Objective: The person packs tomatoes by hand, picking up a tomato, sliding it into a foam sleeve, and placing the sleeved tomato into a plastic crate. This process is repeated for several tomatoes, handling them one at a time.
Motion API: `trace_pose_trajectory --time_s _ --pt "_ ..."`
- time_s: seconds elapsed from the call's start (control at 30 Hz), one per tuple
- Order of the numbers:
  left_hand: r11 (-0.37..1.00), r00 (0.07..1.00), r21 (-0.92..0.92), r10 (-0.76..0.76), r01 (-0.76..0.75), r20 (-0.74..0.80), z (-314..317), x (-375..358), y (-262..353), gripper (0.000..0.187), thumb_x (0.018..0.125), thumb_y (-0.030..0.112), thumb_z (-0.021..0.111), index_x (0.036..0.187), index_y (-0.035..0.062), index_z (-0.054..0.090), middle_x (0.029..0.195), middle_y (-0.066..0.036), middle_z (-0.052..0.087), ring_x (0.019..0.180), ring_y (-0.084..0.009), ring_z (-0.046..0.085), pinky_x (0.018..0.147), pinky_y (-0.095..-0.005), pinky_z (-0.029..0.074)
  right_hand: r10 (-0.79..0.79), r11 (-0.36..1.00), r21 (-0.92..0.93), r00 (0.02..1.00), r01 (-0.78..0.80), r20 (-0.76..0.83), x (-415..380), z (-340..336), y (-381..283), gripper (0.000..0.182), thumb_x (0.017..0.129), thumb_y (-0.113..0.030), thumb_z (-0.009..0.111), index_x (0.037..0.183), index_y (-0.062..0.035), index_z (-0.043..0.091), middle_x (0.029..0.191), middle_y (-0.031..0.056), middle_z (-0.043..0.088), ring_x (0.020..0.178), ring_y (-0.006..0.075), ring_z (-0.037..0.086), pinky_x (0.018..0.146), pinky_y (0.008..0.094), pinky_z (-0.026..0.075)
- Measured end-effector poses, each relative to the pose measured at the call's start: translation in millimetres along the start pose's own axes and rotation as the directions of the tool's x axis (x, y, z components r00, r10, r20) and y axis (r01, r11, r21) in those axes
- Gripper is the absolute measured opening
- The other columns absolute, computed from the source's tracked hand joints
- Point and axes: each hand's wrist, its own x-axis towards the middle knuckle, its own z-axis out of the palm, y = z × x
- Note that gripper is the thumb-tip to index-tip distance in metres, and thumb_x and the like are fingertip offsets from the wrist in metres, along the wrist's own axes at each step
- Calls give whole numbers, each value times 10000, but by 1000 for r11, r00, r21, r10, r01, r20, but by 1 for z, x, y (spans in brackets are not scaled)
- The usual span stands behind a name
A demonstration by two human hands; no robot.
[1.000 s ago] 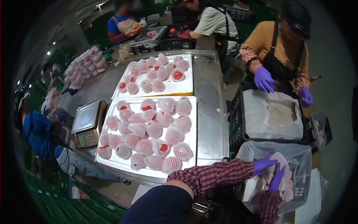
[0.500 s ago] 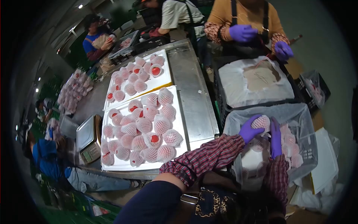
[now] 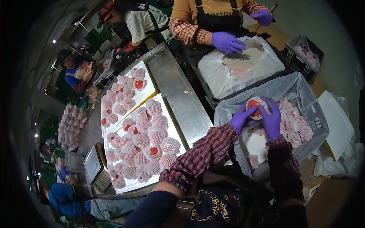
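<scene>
Both purple-gloved hands are closed around one red fruit [image 3: 254, 109] in a white foam net sleeve, its red skin facing up through the opening. My left hand [image 3: 242, 119] grips it from the left, the thumb lying across the red skin. From the right, my right hand [image 3: 271, 121] wraps the net. They hold it above a crate lined with clear plastic [image 3: 317, 110]. Inside, netted fruits [image 3: 292, 125] cluster on the right side, and another netted fruit [image 3: 252, 162] lies near the front. A pale flat bottom [image 3: 255, 144] shows between them.
Left, white foam trays [image 3: 173, 127] of netted fruits lie on a metal table [image 3: 171, 79] beside a scale [image 3: 97, 171]. Behind my crate stands another lined crate [image 3: 213, 81], a co-worker's gloved hand [image 3: 228, 42] over it. A white foam lid [image 3: 336, 121] leans at right.
The camera view has shifted. The fruit in my hands now shows its red skin, where mostly netting showed before. A co-worker's gloved hand has come down over the crate behind.
</scene>
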Motion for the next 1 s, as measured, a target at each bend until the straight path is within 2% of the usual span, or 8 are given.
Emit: trace_pose_trajectory --time_s 0.1,0.23,0.37,0.43,0.53,0.63,0.83,1.0 --pt "996 998 75 55 -55 -4 2 1 1 545 815 286 605 1265 106 356 1149 -67 499 994 -171 540 809 -324 477 360 874 294 921 -388 147 -2 -5 27 370 834 -145 539 1158 23 475 1059 121 562 976 200 533 890 300 393" --pt "975 992 -193 -100 113 73 5 -12 17 529 816 251 589 1259 76 359 1207 -100 465 1061 -228 507 809 -400 478 500 90 895 797 -437 339 4 -8 20 341 914 -199 370 1155 27 452 1093 121 541 970 194 529 902 310 407" --pt "903 982 -392 -130 174 136 9 -16 21 566 809 332 521 1272 63 339 1261 -152 423 1112 -310 469 869 -482 429 543 567 674 830 -473 125 -5 6 54 397 869 -263 475 1136 31 498 1085 131 563 987 209 520 875 310 395" --pt "842 974 -501 -121 202 189 5 -18 22 605 807 411 478 1276 58 333 1284 -168 395 1156 -326 425 945 -521 351 379 912 147 924 -382 44 -2 3 51 365 826 -277 535 1024 28 566 912 166 623 845 249 602 763 342 452" --pt "849 977 -486 -148 204 152 8 -16 22 654 802 491 471 1280 65 336 1300 -155 382 1176 -325 402 945 -519 345 209 971 -191 894 -142 396 -13 12 89 302 824 -249 526 1013 -20 584 862 184 615 795 295 608 724 357 469" --pt "886 982 -425 -146 184 121 5 -10 21 677 811 554 460 1278 77 350 1302 -131 389 1161 -319 418 913 -493 387 234 971 -48 972 -234 -11 3 -15 57 309 787 -219 576 1049 -54 585 921 157 610 845 289 595 762 366 471" --pt "988 989 -84 -135 129 -65 5 -1 7 573 841 469 493 1231 62 393 1199 -115 483 1081 -252 504 910 -405 427 -191 968 208 954 143 230 -8 -6 7 625 689 -53 671 1252 -123 409 1228 67 452 1134 209 446 922 325 408" --pt "989 999 -143 -40 41 11 -1 0 6 520 868 375 497 1263 63 366 1222 -111 471 1098 -242 494 918 -381 428 -16 835 534 965 -130 261 -2 -17 5 691 631 -9 690 1244 -126 392 1221 69 434 1127 188 439 937 302 391"
